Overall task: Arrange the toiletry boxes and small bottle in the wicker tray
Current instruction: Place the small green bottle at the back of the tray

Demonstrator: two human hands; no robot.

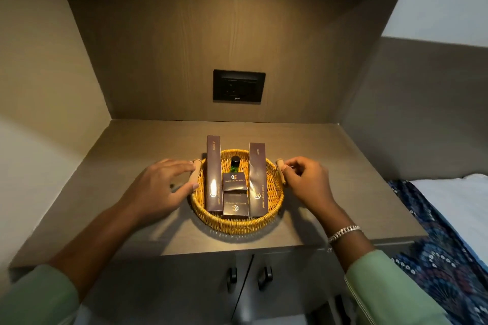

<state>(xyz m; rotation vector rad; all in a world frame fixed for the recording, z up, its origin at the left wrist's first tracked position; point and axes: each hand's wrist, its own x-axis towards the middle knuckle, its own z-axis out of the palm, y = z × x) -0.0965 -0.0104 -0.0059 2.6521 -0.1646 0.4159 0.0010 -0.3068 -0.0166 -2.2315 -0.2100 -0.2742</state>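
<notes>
Four toiletry boxes (235, 192) and the small bottle (235, 162) already lying inside the wicker tray (237, 227) on the counter (132, 219); left hand (161, 187), fingers spread, touching the left handle (194, 174); right hand (306, 179) curling loosely beside the right handle (280, 171); seemingly only squaring remaining.

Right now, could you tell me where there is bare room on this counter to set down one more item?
The countertop is bare behind the wicker tray, up to the wall with the socket plate, and at the far left and right. The tray is crowded: two long boxes, two small boxes, a small bottle. The left hand and right hand flank its handles.
</notes>
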